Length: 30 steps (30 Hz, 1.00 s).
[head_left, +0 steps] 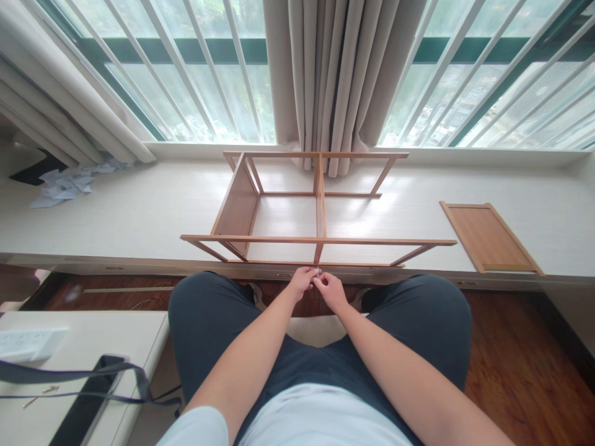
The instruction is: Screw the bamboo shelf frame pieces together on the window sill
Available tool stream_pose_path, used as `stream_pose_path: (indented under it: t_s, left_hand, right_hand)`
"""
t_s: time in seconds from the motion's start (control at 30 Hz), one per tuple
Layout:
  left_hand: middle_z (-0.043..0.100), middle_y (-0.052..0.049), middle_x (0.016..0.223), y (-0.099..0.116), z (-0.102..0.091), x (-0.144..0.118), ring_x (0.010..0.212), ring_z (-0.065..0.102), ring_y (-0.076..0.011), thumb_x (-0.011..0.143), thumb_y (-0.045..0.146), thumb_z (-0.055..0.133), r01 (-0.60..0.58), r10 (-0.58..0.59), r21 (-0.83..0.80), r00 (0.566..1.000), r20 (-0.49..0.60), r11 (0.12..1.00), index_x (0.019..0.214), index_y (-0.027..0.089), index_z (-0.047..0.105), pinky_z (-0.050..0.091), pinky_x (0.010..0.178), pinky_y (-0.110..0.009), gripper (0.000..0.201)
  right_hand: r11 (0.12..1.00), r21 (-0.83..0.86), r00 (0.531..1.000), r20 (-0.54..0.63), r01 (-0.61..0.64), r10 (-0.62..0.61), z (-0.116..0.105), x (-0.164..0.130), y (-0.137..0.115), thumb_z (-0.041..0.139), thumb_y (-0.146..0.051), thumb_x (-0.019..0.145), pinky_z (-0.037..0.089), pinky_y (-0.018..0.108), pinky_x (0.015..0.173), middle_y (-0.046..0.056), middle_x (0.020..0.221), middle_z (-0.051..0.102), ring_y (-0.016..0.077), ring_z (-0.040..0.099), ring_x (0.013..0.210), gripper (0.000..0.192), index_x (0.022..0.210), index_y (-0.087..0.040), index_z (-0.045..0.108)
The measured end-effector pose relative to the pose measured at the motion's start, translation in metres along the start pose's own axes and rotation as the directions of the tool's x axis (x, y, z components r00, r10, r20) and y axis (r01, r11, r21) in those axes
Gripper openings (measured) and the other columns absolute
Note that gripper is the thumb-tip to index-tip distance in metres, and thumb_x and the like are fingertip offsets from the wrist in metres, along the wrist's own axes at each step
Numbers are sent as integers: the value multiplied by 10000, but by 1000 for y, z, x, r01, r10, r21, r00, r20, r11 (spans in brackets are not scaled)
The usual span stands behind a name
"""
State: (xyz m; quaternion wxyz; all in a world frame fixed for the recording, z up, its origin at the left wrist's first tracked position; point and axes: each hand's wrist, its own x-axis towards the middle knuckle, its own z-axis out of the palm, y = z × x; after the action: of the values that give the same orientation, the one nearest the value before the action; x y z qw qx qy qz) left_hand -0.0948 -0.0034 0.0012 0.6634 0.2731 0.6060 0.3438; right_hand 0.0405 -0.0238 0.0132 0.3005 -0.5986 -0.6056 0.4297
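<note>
A light wooden shelf frame point(320, 204) lies on its side on the low white window platform point(139, 217), one solid panel fitted at its left end. I sit facing it with knees apart. My left hand point(301, 282) and my right hand point(331, 288) meet just below the frame's front middle post. Between their fingertips they pinch a tiny thin metal piece point(317, 272), too small to identify. A loose wooden panel point(490, 237) lies flat on the platform to the right.
Crumpled paper or plastic wrapping point(67, 184) lies at the platform's far left. Curtains point(334, 80) hang behind the frame against barred windows. At lower left a white table point(93, 347) carries a power strip point(28, 344) and a dark strap point(83, 373). Wood floor lies at right.
</note>
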Motion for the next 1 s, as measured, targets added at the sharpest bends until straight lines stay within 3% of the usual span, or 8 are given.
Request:
stream_pose_path:
  t_s: [1.0]
  left_hand:
    - [657,-48,771,5,4,-1,652,538,-96,770,380,715,24,-25,-35,999,-26,999,944,132,741,332,562,-205,304]
  right_hand:
    - [1000,-11,1000,-7,4,-4,0,1,4,563,-438,825,337,267,589,-15,598,579,152,480,573,296,634,-212,556]
